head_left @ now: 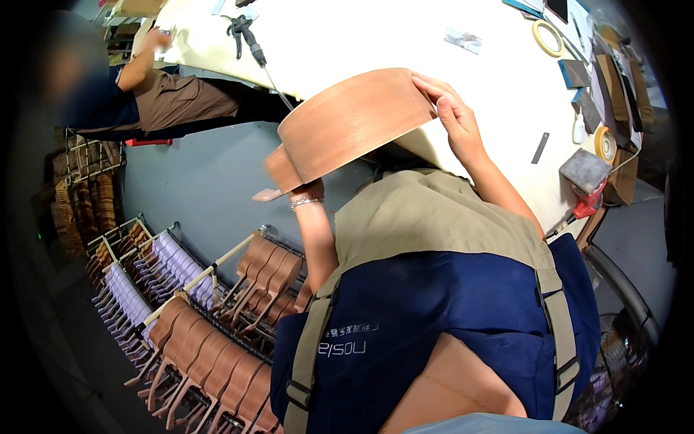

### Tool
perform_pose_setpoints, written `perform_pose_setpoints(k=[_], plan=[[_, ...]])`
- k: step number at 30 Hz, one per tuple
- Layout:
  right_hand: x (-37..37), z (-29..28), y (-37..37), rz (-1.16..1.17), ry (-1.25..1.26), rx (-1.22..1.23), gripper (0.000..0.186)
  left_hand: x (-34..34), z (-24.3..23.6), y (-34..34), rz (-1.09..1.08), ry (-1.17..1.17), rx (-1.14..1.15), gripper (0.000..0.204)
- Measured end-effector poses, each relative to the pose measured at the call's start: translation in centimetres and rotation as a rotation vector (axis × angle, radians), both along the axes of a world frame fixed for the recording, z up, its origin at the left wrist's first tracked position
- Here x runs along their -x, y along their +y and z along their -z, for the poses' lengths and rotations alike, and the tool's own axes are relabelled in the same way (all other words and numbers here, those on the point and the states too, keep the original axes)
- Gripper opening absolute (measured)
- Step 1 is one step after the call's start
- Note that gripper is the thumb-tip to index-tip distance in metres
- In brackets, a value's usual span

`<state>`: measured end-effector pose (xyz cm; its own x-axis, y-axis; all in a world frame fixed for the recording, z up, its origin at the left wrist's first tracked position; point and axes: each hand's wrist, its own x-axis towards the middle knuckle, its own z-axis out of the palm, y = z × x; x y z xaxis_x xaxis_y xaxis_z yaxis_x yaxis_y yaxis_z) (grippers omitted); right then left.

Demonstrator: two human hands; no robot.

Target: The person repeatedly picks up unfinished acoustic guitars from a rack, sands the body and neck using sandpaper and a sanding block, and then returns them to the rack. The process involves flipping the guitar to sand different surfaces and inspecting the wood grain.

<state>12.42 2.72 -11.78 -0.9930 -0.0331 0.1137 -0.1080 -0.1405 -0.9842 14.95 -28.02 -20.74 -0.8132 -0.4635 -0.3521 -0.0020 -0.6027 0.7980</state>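
An unstrung brown wooden ukulele (361, 119) is held up in front of me over the near edge of the table, its curved side facing me. Its narrower end points to the lower left. My left hand (309, 189), with a bracelet at the wrist, grips it from below near that end; most of its fingers are hidden behind the wood. At the far right end, my right hand (454, 116) holds the rounded edge, its fingers laid along the wood.
A pale worktable (499, 94) carries a black air gun (246, 36), a tape roll (547, 38), a small metal ruler (540, 148) and a red sander (587, 199). Racks of brown instruments (210, 354) and lilac ones (173, 260) stand lower left. Another person (173, 101) works at upper left.
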Motion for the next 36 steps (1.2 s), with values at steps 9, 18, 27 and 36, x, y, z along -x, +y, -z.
perform_pose_setpoints(k=[9,18,27,36], plan=[[-0.1,-1.4,-0.7,-0.05,0.172,-0.092,0.043,-1.0,4.7,-2.1,0.046,-0.059,0.46,0.017],[0.4,-0.8,-0.5,-0.023,0.257,-0.374,0.056,-1.5,-1.4,-0.2,-0.202,-0.06,-0.159,0.03],[5.2,-5.0,-2.5,-0.014,0.196,-0.959,0.059,-1.8,-4.2,0.8,-0.565,-0.141,0.103,0.03],[4.2,-7.9,-7.4,-0.082,0.347,-1.332,0.063,-2.7,-8.0,1.3,-0.661,-0.155,0.309,0.049]])
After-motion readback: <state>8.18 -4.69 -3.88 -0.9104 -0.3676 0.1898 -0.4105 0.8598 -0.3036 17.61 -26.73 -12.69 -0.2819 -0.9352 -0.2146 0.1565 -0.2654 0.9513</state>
